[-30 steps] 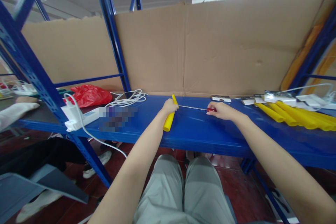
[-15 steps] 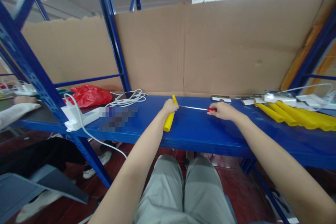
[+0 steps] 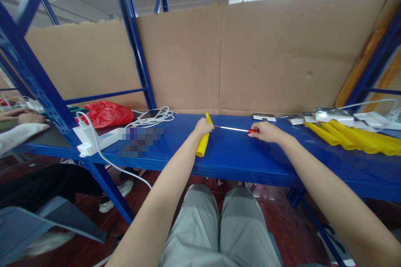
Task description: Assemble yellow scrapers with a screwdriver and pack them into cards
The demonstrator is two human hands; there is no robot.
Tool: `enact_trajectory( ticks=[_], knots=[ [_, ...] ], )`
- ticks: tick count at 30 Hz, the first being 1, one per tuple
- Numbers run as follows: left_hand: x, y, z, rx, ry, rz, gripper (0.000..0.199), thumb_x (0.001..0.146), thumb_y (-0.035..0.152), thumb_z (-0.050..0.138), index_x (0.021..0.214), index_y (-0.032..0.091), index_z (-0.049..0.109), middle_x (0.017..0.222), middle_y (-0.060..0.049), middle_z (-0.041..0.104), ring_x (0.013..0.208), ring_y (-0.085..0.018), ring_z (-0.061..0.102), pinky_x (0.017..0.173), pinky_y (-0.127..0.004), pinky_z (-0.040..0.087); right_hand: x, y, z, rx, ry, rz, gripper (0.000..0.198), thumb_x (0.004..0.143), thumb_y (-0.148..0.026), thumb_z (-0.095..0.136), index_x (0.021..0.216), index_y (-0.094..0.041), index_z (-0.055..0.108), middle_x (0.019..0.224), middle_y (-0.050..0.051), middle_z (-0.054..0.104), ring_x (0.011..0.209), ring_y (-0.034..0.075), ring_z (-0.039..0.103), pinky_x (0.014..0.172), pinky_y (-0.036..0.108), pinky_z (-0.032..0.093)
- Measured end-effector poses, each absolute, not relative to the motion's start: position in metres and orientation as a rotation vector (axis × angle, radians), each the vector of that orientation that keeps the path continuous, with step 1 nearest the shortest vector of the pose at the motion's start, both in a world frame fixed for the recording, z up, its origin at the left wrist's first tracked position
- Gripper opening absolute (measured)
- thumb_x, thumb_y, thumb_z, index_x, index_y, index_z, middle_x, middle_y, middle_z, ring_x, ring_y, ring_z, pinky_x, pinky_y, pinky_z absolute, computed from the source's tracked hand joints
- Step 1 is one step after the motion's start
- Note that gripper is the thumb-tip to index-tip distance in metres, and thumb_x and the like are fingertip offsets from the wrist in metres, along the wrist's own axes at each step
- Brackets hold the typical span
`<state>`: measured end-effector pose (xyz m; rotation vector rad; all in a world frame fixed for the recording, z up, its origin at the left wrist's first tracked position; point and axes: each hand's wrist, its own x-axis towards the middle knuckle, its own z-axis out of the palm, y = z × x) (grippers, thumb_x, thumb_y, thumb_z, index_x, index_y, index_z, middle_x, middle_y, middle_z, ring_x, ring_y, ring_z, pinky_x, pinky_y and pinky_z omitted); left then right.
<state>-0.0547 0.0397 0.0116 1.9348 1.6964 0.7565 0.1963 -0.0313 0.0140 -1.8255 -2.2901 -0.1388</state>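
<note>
Yellow tube (image 3: pixel 202 147) runs near to far over the blue shelf (image 3: pixel 233 154), left of the red-handled screwdriver (image 3: pixel 233 129). From my remote seat I see the left hand (image 3: pixel 203 127) with fingers curled round the tube and the right hand (image 3: pixel 265 131) pinching the screwdriver's handle; I can't make out the tip's contact. I'd brace the tube firmly, hold the screwdriver square to it, press lightly, and guard the left fingertips.

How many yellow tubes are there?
At least 4: one yellow tube in the left hand, three or more in the pile at the right. The pile reaches the picture's edge, so some may be hidden.
</note>
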Motion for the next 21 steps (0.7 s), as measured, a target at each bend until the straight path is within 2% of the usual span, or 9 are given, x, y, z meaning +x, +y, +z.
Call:
enact_trajectory(
  ticks=[5, 8, 11, 14, 18, 21],
  knots=[
    [-0.056, 0.047, 0.009, 1.832, 1.743, 0.816, 0.012, 0.073, 0.009, 0.059, 0.078, 0.006, 0.07, 0.081, -0.013, 0.072, 0.066, -0.017, 0.068, 0.062, -0.023, 0.052, 0.205, -0.027, 0.014, -1.884, -2.269, -0.139, 0.012, 0.083, -0.027, 0.059, 0.086, -0.017, 0.066, 0.083, 0.008, 0.071, 0.075, 0.019, 0.064, 0.065, 0.026, 0.041],
    [-0.056, 0.048, 0.009, 1.732, 1.719, 0.876, 0.014, 0.074, 0.008, 0.058, 0.082, 0.005, 0.07, 0.082, -0.012, 0.072, 0.058, -0.014, 0.065, 0.058, -0.022, 0.051, 0.214, -0.023, 0.012, -1.938, -2.24, -0.154, 0.013, 0.082, -0.028, 0.06, 0.087, -0.018, 0.067, 0.082, 0.008, 0.07, 0.074, 0.019, 0.064, 0.064, 0.025, 0.042],
    [-0.054, 0.046, 0.008, 1.631, 1.602, 0.969, 0.023, 0.078, 0.009, 0.056, 0.097, 0.003, 0.067, 0.087, -0.012, 0.071, 0.047, -0.009, 0.058, 0.051, -0.021, 0.049, 0.222, -0.019, 0.009, -1.979, -2.225, -0.141, 0.011, 0.08, -0.026, 0.062, 0.087, -0.019, 0.067, 0.083, 0.007, 0.07, 0.075, 0.018, 0.063, 0.063, 0.025, 0.042],
    [-0.051, 0.041, 0.007, 1.593, 1.527, 1.028, 0.04, 0.08, 0.007, 0.054, 0.12, 0.004, 0.056, 0.1, -0.013, 0.07, 0.042, -0.006, 0.054, 0.045, -0.019, 0.047, 0.229, -0.016, 0.007, -2.009, -2.223, -0.125, 0.01, 0.079, -0.023, 0.063, 0.086, -0.019, 0.067, 0.084, 0.007, 0.07, 0.076, 0.018, 0.064, 0.065, 0.024, 0.042],
    [-0.049, 0.037, 0.007, 1.615, 1.508, 1.077, 0.062, 0.08, 0.004, 0.054, 0.14, 0.012, 0.04, 0.121, -0.015, 0.062, 0.046, -0.006, 0.058, 0.041, -0.017, 0.044, 0.235, -0.014, 0.005, -2.045, -2.204, -0.091, 0.009, 0.077, -0.02, 0.063, 0.086, -0.019, 0.066, 0.085, 0.007, 0.07, 0.077, 0.018, 0.064, 0.066, 0.024, 0.043],
    [-0.049, 0.036, 0.008, 1.642, 1.42, 1.067, 0.068, 0.081, 0.005, 0.057, 0.145, 0.015, 0.035, 0.124, -0.015, 0.06, 0.052, -0.008, 0.062, 0.044, -0.017, 0.046, 0.238, -0.014, 0.005, -2.051, -2.192, -0.075, 0.008, 0.076, -0.018, 0.064, 0.083, -0.018, 0.066, 0.084, 0.007, 0.07, 0.078, 0.018, 0.064, 0.066, 0.025, 0.044]
  ],
)
